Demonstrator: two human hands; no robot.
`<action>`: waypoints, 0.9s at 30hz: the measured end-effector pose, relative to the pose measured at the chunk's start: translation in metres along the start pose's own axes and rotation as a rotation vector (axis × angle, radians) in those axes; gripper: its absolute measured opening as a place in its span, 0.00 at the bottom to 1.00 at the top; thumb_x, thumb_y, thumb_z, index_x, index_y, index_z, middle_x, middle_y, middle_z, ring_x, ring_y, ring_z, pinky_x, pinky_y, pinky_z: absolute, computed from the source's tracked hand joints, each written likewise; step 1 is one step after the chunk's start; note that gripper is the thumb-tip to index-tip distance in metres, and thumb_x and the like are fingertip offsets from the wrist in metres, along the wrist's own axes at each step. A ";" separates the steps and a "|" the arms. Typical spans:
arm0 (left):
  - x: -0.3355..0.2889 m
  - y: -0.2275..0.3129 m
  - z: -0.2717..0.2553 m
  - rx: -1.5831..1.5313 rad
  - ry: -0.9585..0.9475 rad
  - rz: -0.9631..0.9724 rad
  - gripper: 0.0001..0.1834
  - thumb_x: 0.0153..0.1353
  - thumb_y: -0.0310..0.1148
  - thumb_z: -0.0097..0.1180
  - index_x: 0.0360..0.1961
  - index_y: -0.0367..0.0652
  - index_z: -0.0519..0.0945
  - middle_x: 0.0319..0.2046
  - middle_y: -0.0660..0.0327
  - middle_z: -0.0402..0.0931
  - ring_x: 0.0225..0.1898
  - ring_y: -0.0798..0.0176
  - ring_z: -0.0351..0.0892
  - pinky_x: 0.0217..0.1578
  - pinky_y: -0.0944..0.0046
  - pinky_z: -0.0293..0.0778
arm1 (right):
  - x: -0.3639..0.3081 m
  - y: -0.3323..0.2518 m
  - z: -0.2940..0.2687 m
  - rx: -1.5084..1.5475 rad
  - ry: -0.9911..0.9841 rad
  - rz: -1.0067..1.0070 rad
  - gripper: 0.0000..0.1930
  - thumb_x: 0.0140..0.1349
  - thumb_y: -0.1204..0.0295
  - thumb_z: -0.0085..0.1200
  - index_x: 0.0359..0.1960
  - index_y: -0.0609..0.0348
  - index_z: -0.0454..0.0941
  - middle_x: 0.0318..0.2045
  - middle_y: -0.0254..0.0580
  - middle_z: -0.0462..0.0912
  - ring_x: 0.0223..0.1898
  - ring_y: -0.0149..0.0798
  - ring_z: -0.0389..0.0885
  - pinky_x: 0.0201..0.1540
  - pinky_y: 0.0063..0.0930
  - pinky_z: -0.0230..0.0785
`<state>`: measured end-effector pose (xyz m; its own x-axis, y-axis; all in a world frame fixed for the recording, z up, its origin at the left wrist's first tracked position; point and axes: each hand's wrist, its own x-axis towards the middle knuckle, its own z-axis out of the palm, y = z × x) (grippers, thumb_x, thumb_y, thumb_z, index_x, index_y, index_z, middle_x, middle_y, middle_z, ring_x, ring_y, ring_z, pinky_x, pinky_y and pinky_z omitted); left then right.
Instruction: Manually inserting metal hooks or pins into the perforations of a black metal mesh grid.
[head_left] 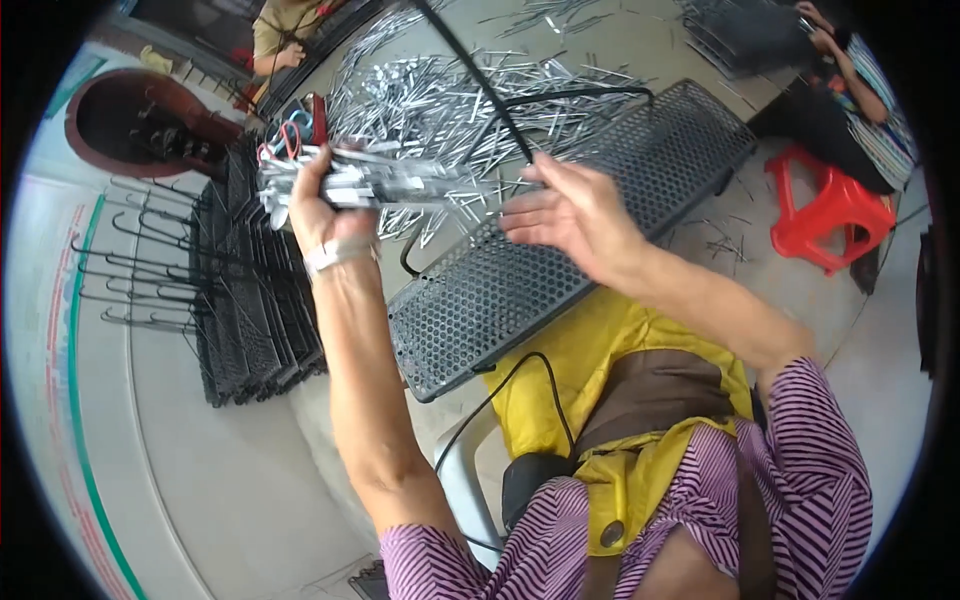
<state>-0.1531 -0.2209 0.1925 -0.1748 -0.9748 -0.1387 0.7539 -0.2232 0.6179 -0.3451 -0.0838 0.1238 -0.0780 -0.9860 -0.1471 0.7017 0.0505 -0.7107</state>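
My left hand [312, 205] is raised and closed around a thick bundle of thin silver metal rods [365, 180], held roughly level. My right hand [570, 212] hovers with spread fingers at the bundle's right end, touching the rod tips. Below both hands lies a black perforated metal rack [520, 290] on the floor, its black wire frame [500, 100] rising behind the hands. A large loose pile of the same silver rods [440, 90] is spread on the floor beyond the rack.
A stack of black perforated racks [250, 310] with hooked wire ends stands at the left. A red plastic stool [830, 215] sits at the right beside a seated person [860, 100]. Another person [285, 30] sits at the top left. A black cable [500, 395] crosses my lap.
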 end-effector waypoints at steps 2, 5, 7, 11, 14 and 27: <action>-0.037 -0.026 0.005 0.098 -0.056 -0.022 0.06 0.50 0.23 0.50 0.30 0.33 0.70 0.27 0.51 0.73 0.30 0.52 0.74 0.36 0.51 0.73 | -0.009 0.014 0.002 0.166 0.003 0.048 0.23 0.58 0.53 0.46 0.42 0.63 0.65 0.32 0.50 0.76 0.32 0.40 0.77 0.36 0.35 0.72; -0.086 -0.057 -0.003 0.203 -0.077 -0.066 0.07 0.48 0.24 0.50 0.29 0.33 0.72 0.27 0.51 0.73 0.31 0.53 0.74 0.38 0.53 0.72 | -0.041 0.022 0.017 0.306 0.098 0.211 0.20 0.59 0.54 0.45 0.38 0.59 0.68 0.30 0.40 0.76 0.30 0.35 0.77 0.35 0.32 0.73; -0.096 -0.081 -0.026 0.126 -0.018 -0.095 0.07 0.46 0.24 0.51 0.28 0.33 0.73 0.26 0.52 0.73 0.31 0.54 0.73 0.39 0.56 0.71 | -0.056 0.035 0.005 0.413 -0.040 0.272 0.17 0.62 0.57 0.40 0.34 0.60 0.71 0.30 0.42 0.77 0.30 0.35 0.77 0.34 0.33 0.73; -0.135 -0.113 -0.037 0.092 -0.063 -0.170 0.05 0.45 0.23 0.52 0.26 0.35 0.73 0.27 0.53 0.73 0.32 0.56 0.73 0.39 0.56 0.71 | -0.077 0.064 -0.021 0.481 0.041 0.308 0.15 0.63 0.61 0.37 0.35 0.59 0.71 0.31 0.41 0.78 0.31 0.37 0.78 0.35 0.35 0.73; -0.164 -0.129 -0.034 0.133 0.001 -0.139 0.06 0.46 0.22 0.53 0.28 0.34 0.72 0.27 0.54 0.73 0.33 0.57 0.74 0.36 0.52 0.75 | -0.100 0.079 -0.028 0.459 0.095 0.365 0.13 0.62 0.62 0.37 0.34 0.57 0.71 0.30 0.40 0.77 0.29 0.36 0.77 0.32 0.39 0.72; -0.189 -0.136 -0.096 0.194 0.050 -0.138 0.09 0.46 0.26 0.52 0.30 0.35 0.71 0.24 0.58 0.69 0.30 0.61 0.70 0.35 0.58 0.72 | -0.140 0.117 -0.058 0.379 0.000 0.879 0.31 0.58 0.43 0.36 0.43 0.62 0.67 0.33 0.53 0.76 0.37 0.54 0.74 0.42 0.52 0.66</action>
<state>-0.1618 -0.0063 0.0600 -0.2330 -0.9350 -0.2673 0.5887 -0.3544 0.7265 -0.2934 0.0695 0.0210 0.5860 -0.6199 -0.5219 0.6920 0.7179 -0.0757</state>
